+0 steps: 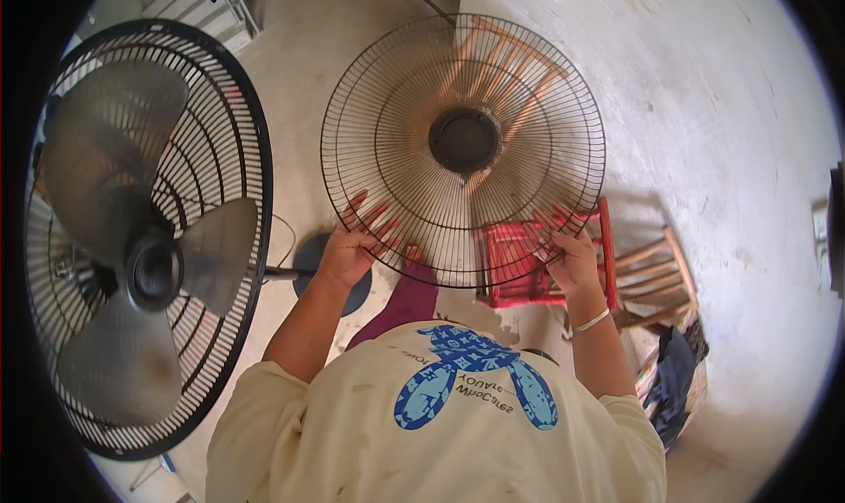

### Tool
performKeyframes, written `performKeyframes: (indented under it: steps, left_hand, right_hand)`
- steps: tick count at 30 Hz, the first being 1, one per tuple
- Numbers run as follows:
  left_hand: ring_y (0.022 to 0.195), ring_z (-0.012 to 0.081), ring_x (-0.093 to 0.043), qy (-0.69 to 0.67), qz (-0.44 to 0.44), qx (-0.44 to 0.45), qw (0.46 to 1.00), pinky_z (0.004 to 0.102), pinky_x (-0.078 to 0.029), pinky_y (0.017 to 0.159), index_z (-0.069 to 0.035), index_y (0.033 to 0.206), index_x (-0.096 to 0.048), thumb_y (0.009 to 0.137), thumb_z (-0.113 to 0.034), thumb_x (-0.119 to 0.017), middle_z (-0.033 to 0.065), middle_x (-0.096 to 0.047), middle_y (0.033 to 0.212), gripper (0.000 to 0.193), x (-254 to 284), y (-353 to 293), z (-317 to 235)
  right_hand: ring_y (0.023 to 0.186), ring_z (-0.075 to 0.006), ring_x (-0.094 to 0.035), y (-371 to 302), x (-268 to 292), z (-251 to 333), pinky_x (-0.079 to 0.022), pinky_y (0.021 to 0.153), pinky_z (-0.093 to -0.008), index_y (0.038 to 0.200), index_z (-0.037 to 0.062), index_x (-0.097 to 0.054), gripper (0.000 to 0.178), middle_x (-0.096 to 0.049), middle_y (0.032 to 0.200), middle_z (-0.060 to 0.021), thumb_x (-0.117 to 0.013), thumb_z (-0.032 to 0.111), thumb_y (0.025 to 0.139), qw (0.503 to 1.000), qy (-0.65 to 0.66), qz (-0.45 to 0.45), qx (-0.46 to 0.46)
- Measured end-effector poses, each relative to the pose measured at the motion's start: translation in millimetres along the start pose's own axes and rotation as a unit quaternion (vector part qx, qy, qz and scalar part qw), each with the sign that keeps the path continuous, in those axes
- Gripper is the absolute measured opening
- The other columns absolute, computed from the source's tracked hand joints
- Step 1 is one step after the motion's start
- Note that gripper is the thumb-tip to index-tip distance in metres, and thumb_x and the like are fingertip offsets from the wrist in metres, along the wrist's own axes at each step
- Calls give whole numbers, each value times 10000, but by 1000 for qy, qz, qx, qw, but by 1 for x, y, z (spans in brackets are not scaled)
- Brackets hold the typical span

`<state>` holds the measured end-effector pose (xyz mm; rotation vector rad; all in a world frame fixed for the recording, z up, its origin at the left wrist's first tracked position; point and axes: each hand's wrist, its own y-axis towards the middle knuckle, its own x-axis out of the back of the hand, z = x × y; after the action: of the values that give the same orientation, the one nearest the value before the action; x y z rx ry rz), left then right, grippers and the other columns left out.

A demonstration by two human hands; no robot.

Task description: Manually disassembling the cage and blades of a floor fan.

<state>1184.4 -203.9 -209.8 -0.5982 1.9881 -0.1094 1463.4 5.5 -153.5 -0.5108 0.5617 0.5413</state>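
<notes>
A round black wire fan grille with a dark centre disc is held up in front of me. My left hand grips its lower left rim, the fingers spread behind the wires and the thumb on the near side. At the lower right rim my right hand holds it the same way; a white band circles that wrist. To my left stands a large fan with its front uncovered, so three grey blades and the hub show against the black rear grille.
The fan's round dark base rests on the floor left of my legs. Beyond the grille, a red chair and a wooden chair stand by the pale wall. Dark cloth hangs at the right.
</notes>
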Motion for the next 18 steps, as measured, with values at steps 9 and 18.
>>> performKeyframes:
  steps: [9, 18]
  left_hand:
    - [1056, 401, -483, -174, -222, 1, 959, 533, -415, 890, -69, 1130, -382, 617, 75, -401, 227, -465, 1157, 533, 108, 106, -12]
    - [923, 341, -554, -211, -353, -7, 911, 419, -460, 859, 48, 876, -473, 817, -63, -468, 204, -552, 904, 126, 168, 99, -4]
  right_hand:
    - [834, -316, -589, 209, -47, -60, -505, 722, -466, 1003, -11, -456, 204, -563, 931, -182, -479, -18, 800, 964, -111, -85, -226]
    - [798, -353, -578, 323, -52, -142, -503, 747, -522, 935, -51, -433, 160, -535, 878, -211, -442, -62, 776, 894, -156, -73, -413]
